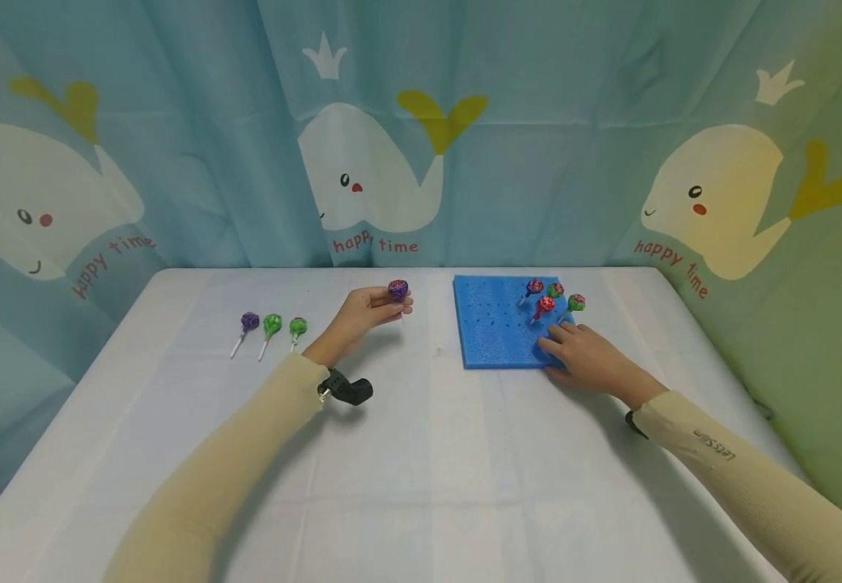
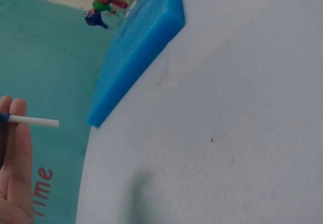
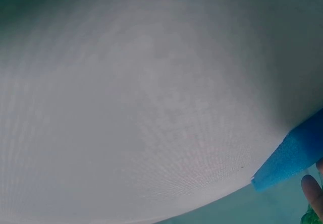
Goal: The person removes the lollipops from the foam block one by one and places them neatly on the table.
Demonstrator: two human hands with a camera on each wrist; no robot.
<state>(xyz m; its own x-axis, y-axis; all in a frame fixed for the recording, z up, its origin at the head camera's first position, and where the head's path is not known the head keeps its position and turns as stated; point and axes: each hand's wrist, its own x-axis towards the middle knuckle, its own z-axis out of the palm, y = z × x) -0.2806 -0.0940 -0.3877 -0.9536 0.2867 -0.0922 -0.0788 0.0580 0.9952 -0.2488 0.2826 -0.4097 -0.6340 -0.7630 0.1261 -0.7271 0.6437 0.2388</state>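
In the head view my left hand (image 1: pixel 372 314) pinches a purple-wrapped lollipop (image 1: pixel 397 290) with its candy end up, above the table left of a blue foam board (image 1: pixel 497 344). Its white stick (image 2: pixel 35 120) points out past the fingers in the left wrist view. My right hand (image 1: pixel 587 356) rests on the board's near right corner, several fingers on its surface and close to a green lollipop (image 1: pixel 576 303). Behind that one, a red lollipop (image 1: pixel 545 304), a purple one (image 1: pixel 534 287) and another green one (image 1: pixel 555 290) stand in the board, tilted.
Left of my left hand, a purple lollipop (image 1: pixel 249 321) and two green lollipops, one in the middle (image 1: pixel 272 325) and one nearest the hand (image 1: pixel 298 326), lie on the white table (image 1: pixel 421 461). Rows of small holes mark the board. A whale-print curtain (image 1: pixel 567 186) hangs behind the table.
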